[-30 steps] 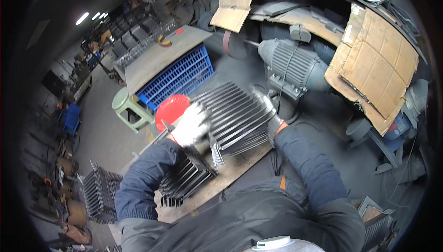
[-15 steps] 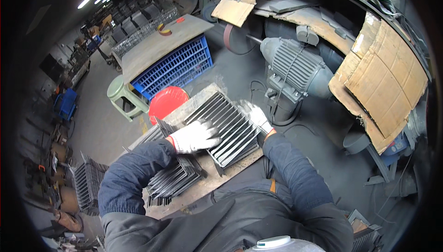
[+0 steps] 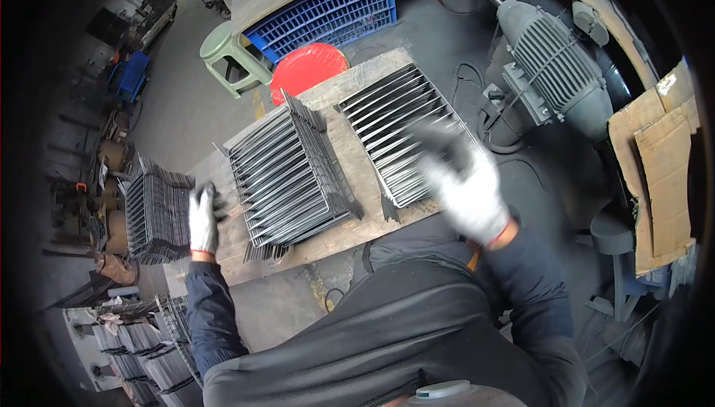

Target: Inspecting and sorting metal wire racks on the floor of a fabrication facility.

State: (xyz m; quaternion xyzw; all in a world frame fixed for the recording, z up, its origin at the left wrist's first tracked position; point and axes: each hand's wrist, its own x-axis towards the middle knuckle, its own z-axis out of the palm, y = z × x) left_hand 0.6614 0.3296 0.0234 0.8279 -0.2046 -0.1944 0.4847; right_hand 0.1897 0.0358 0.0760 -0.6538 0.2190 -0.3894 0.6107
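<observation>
Three stacks of dark metal wire racks stand along a worn board. My left hand (image 3: 202, 221), in a white glove with dark fingertips, is beside the left stack of wire racks (image 3: 158, 210). Its fingers are stretched out and hold nothing that I can see; whether they touch the stack, I cannot tell. The middle stack of wire racks (image 3: 283, 176) has neither hand on it. Over the near right edge of the right stack of wire racks (image 3: 398, 135) hangs my right hand (image 3: 469, 191), also gloved. Motion smears its fingers.
The board (image 3: 309, 254) carries the racks. Beyond it are a red round seat (image 3: 309, 70), a green plastic stool (image 3: 223, 53) and a blue crate (image 3: 328, 16) under a tabletop. A grey motor (image 3: 555, 57) and cardboard (image 3: 663, 183) stand at right. More stacked metal pieces (image 3: 145, 347) lie lower left.
My left hand has left the middle of the board and moved far left to the left stack. My right hand has lifted off the right stack's far edge toward me. The view has shifted.
</observation>
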